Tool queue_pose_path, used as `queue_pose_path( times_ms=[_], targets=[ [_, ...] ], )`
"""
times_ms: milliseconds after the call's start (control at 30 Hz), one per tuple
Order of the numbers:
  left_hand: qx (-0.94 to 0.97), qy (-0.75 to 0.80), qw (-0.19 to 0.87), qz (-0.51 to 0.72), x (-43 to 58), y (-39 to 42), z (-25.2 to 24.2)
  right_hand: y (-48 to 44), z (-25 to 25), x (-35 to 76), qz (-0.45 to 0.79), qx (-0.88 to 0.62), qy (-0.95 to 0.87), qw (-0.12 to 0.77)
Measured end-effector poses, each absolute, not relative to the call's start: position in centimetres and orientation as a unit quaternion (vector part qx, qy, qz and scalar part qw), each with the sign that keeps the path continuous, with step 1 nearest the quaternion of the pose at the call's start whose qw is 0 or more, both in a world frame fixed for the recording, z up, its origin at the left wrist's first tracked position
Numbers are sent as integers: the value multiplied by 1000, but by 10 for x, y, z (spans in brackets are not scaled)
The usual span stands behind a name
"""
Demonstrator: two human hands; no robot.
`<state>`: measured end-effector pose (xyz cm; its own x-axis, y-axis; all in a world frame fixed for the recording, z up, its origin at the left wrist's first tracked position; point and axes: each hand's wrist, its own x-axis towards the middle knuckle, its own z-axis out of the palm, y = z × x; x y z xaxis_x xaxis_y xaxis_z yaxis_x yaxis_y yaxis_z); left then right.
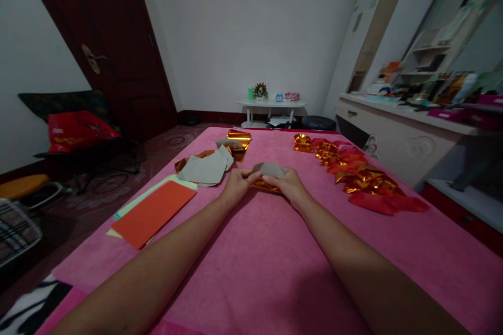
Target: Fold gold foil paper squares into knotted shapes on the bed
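Both my hands meet over a small sheet of gold foil paper (pixel 268 170), grey on its back side, on the pink cloth (pixel 259 256). My left hand (pixel 236 184) pinches its left edge with closed fingers. My right hand (pixel 286 184) grips the right part, fingers curled over it. Gold foil shows beneath my fingers. A loose stack of grey-backed foil sheets (pixel 206 168) lies just left of my left hand.
An orange sheet (pixel 153 213) on pale paper lies at the left. Gold foil sheets (pixel 238 138) sit at the far middle. Several folded gold and red pieces (pixel 356 175) line the right side. A white dresser (pixel 396 131) stands right, a dark door (pixel 118 47) left.
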<state>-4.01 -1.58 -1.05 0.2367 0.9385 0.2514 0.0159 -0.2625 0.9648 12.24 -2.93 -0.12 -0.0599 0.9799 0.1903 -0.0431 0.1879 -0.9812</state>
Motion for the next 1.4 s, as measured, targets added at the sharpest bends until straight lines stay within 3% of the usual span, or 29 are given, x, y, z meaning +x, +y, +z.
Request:
queue_pose_path(
  times_ms=[267, 500, 700, 867, 967, 1100, 1200, 1400],
  targets=[
    [657, 442, 351, 499, -42, -12, -15, -22, -8, 129, 416, -480, -560, 532],
    [644, 454, 342, 513, -44, -10, -16, -17, -5, 141, 438, -474, -539, 542],
    [648, 471, 314, 509, -43, -10, -14, -14, -4, 146, 360, -501, -583, 528],
    [679, 465, 324, 467, -46, -11, -11, -13, -3, 152, 274, -518, -628, 512],
    [709, 419, 398, 404, -47, -20, -5, -14, -1, 155, 256, -509, -643, 513],
    [719, 379, 471, 343, -43, -29, -1, -17, 3, 154, 314, -475, -595, 567],
    [671, 411, 459, 413, -38, -27, -4, -22, 5, 145, 410, -465, -495, 609],
    [610, 469, 314, 555, -34, -22, -5, -36, 2, 110, 533, -408, -564, 481]
  ],
)
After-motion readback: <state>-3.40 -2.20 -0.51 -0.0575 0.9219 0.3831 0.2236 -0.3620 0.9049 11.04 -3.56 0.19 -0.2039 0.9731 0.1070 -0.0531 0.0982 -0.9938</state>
